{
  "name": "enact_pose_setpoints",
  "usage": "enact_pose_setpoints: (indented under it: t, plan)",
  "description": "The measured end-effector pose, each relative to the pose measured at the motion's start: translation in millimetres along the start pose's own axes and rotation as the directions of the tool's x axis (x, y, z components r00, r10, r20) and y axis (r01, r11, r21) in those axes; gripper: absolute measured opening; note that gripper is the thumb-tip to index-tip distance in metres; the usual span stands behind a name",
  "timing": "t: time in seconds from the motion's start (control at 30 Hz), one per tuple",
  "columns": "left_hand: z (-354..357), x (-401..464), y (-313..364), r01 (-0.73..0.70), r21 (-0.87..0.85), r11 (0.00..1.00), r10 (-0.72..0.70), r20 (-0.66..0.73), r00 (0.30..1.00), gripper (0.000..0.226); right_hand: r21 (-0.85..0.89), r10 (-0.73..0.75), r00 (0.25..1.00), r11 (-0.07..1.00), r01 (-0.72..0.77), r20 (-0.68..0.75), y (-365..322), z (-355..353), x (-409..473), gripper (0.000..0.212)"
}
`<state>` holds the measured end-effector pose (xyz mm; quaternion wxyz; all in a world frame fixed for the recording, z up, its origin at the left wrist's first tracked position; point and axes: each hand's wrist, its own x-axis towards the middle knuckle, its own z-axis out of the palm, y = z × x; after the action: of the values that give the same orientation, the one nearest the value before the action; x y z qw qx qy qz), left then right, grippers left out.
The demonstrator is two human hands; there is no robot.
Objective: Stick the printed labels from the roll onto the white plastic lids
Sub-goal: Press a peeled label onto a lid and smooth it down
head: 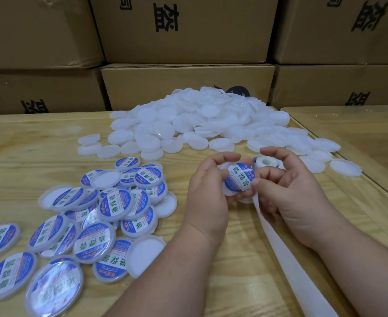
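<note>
- Cardboard boxes wall off the desk's far edge; bare wood lies at the far left.
- A heap of blank lids spreads mid-desk toward the right edge.
- Labelled lids pile near left.
- Backing strip trails toward the near edge.
- Left hand grips the lid; right hand pinches its label's edge.
- The roll sits just behind.

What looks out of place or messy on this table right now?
Nothing looks damaged. In the labelled lid pile, a few lids lie face down with no label showing, such as one at its near edge. The spent backing strip trails off the near table edge.
</note>
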<state>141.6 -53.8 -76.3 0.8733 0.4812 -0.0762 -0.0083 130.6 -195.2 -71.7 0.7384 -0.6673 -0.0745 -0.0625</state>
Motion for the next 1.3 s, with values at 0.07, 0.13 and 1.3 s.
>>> enact_pose_setpoints:
  t: [0.07, 0.13, 1.3]
  plan:
    - [0.9, -0.5, -0.1, 0.001, 0.014, 1.0, -0.001, 0.003, 1.0, 0.03, -0.003, -0.001, 1.0, 1.0, 0.001, 0.006, -1.0, 0.9, -0.4, 0.05]
    - [1.9, -1.2, 0.0, 0.002, 0.034, 0.999, -0.002, 0.001, 1.0, 0.028, 0.005, 0.0, 1.0, 1.0, 0.0, 0.013, -1.1, 1.5, -0.7, 0.051]
    - [-1.1, 2.9, -3.0, 0.003, 0.133, 0.991, 0.022, -0.187, 0.982, 0.025, -0.036, 0.032, 0.986, 0.999, -0.038, -0.167, -0.4, -5.8, 2.0, 0.012]
